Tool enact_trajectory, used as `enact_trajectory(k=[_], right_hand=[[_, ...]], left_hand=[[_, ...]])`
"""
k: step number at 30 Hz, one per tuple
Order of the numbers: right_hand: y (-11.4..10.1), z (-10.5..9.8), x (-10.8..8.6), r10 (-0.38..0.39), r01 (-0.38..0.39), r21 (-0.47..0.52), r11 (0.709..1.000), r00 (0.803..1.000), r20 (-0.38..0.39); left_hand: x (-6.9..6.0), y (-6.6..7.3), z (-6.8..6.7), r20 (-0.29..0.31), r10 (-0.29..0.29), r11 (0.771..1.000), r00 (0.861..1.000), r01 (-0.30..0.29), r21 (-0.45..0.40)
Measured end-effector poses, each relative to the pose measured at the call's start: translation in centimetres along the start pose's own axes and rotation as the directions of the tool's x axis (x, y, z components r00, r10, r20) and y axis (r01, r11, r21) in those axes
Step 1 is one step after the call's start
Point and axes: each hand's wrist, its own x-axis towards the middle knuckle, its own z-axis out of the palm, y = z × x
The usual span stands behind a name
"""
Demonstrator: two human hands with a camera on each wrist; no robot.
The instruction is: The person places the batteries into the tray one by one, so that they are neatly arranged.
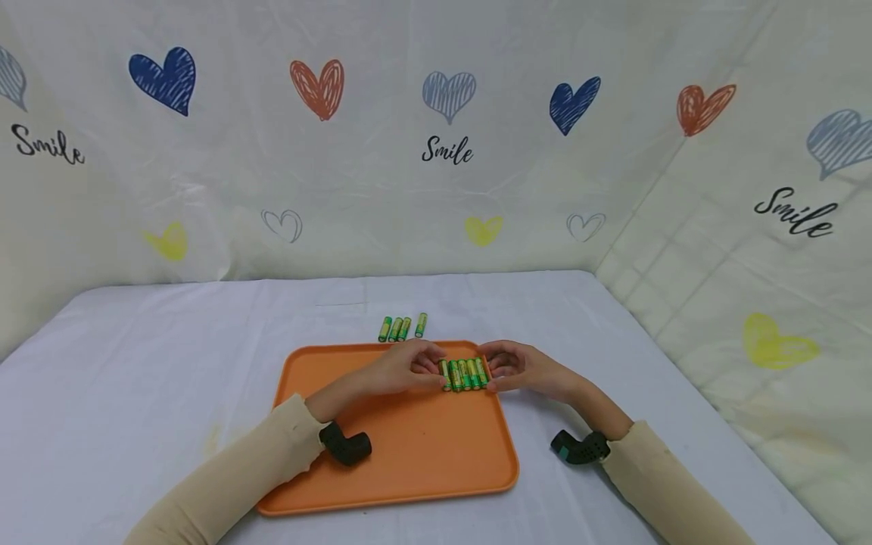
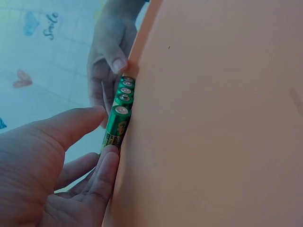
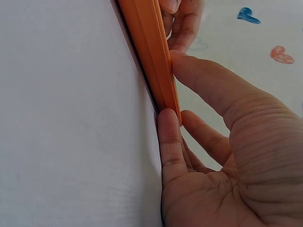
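A row of several green batteries (image 1: 465,375) lies side by side at the tray's far right corner. My left hand (image 1: 405,369) reaches across the orange tray (image 1: 409,454) and pinches the battery at the row's left end (image 2: 118,121) between thumb and fingers. At the opposite end, my right hand (image 1: 524,369) touches the tray's right rim. In the right wrist view, its thumb (image 3: 194,66) rests over the rim and a finger (image 3: 169,130) lies against the outer wall. The batteries are hidden there behind the tray wall.
Several more green batteries (image 1: 395,328) lie on the white cloth just beyond the tray's far edge, one set slightly apart to the right. A curtain with printed hearts (image 1: 316,89) hangs behind the table. Each wrist wears a black device (image 1: 346,444).
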Motion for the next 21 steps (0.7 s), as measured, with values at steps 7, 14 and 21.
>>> enact_trajectory(k=[7, 14, 21], right_hand=[[-0.1, 0.0, 0.0, -0.007, 0.007, 0.001, 1.000, 1.000, 0.000], [-0.2, 0.0, 0.0, -0.006, 0.006, -0.006, 1.000, 1.000, -0.002], [-0.1, 0.0, -0.1, -0.003, 0.003, -0.005, 1.000, 1.000, -0.001]], left_hand=[[-0.2, 0.1, -0.3, -0.003, -0.025, 1.000, 1.000, 0.025, 0.015], [-0.6, 0.0, -0.8, -0.009, -0.024, 1.000, 1.000, 0.024, 0.020], [-0.8, 0.0, -1.5, -0.003, 0.008, 0.999, 1.000, -0.008, 0.044]])
